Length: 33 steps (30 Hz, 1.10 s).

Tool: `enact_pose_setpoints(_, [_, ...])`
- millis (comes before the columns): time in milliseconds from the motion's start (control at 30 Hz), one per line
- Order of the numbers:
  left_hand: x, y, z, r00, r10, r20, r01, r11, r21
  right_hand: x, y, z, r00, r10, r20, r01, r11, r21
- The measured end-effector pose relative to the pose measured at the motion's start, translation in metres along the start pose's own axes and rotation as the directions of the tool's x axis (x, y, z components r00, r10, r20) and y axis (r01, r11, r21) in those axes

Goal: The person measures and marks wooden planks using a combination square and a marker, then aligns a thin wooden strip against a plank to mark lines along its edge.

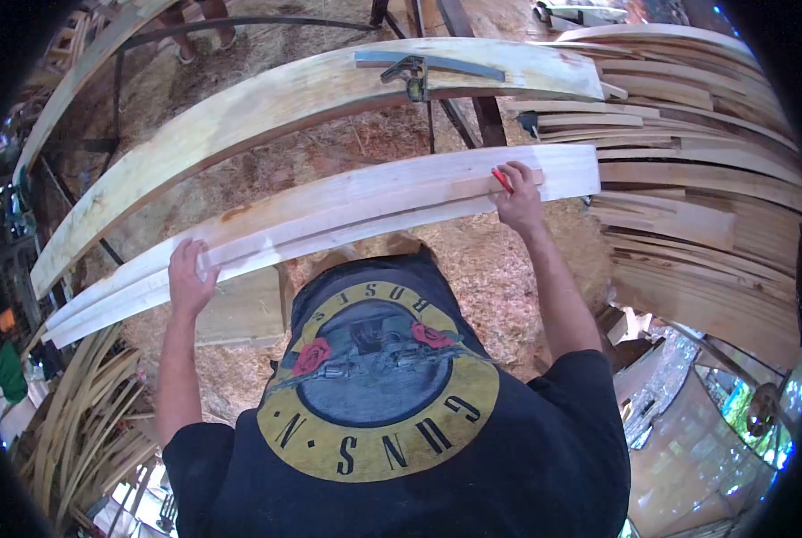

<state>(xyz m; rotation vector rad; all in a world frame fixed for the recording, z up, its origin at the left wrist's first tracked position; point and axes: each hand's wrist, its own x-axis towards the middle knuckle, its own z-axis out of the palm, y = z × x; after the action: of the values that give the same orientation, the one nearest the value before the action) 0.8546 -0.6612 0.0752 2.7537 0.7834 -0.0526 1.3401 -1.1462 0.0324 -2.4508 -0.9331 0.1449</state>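
A long, pale wooden plank (567, 170) lies across in front of me, with a thin wooden strip (365, 219) running along its face. My left hand (190, 276) grips the strip near the plank's left part, thumb and fingers bent over it. Toward the right end, my right hand (519, 202) holds a red pencil (501, 180) between its fingers while resting on the plank by the strip's end. Whether the pencil tip touches the wood I cannot tell. Beyond lies a second curved plank (284, 99), bearing a combination square (410, 73) with a metal blade.
Stacked boards (697, 179) fill the right side. A heap of thin offcuts (78, 421) stands at lower left. Dark metal supports (473, 81) run beneath the planks. Wood shavings (491, 269) cover the floor. Another person's legs (186, 36) show at the top left.
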Motion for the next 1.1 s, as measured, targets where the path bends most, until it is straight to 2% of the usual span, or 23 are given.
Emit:
enact_pose_setpoints(100, [0.015,0.034,0.007,0.998,0.06,0.002,-0.06,0.996,-0.062,-0.001,0.034,-0.01,0.998,0.054,-0.013,-0.055,0.997,-0.062])
enact_pose_setpoints(200, [0.021,0.046,0.011,0.996,0.085,0.015,-0.083,0.994,-0.067,0.003,0.03,-0.021,0.995,0.099,0.02,-0.097,0.993,-0.068])
enact_pose_setpoints(367, [0.013,0.021,0.013,0.998,0.061,0.017,-0.06,0.998,-0.01,0.004,0.019,-0.018,0.996,0.063,0.06,-0.063,0.998,-0.006])
enact_pose_setpoints(533, [-0.013,-0.04,0.002,0.999,-0.044,0.015,0.043,0.997,0.065,0.0,-0.031,0.009,0.991,-0.07,0.113,0.056,0.992,0.117])
enact_pose_setpoints(667, [-0.03,-0.086,-0.006,0.987,-0.158,0.014,0.155,0.978,0.138,0.003,-0.075,0.035,0.982,-0.093,0.167,0.067,0.986,0.154])
enact_pose_setpoints(767, [-0.035,-0.099,-0.007,0.988,-0.152,-0.027,0.154,0.978,0.143,0.004,-0.088,0.047,0.98,-0.107,0.166,0.074,0.979,0.191])
enact_pose_setpoints(967, [-0.033,-0.096,-0.009,0.994,-0.112,-0.002,0.112,0.993,0.044,0.005,-0.094,0.047,0.973,-0.092,0.21,0.051,0.98,0.194])
enact_pose_setpoints(1100, [-0.04,-0.109,-0.004,0.992,-0.119,-0.034,0.121,0.99,0.077,0.002,-0.098,0.058,0.972,-0.108,0.207,0.061,0.973,0.22])
